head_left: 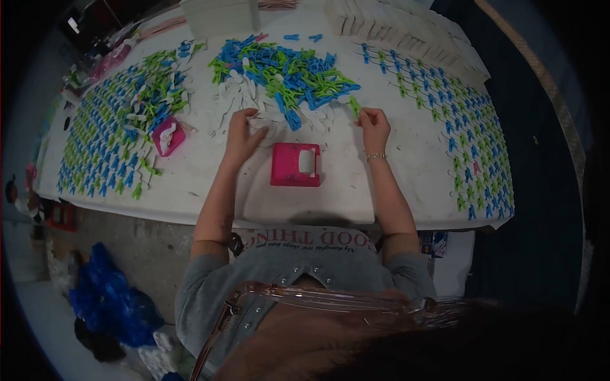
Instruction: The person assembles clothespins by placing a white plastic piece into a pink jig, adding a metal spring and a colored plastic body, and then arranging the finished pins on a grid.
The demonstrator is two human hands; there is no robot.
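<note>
My right hand point(373, 132) pinches a green clip point(354, 106) at the right of the clip pile. My left hand point(243, 134) has its thumb and fingers apart beside the white pieces point(238, 95); nothing shows between them. A heap of blue and green clips point(302, 73) lies beyond both hands. Between my forearms sits a pink block point(289, 166) with a pale metallic plate point(307, 161) on its right part.
Rows of blue and green clips point(105, 127) cover the left of the white table point(343, 197), with more rows point(460, 127) at the right. A pink holder point(168, 136) lies left. White stacks point(406, 38) stand at the back. Someone point(25, 200) is at the far left.
</note>
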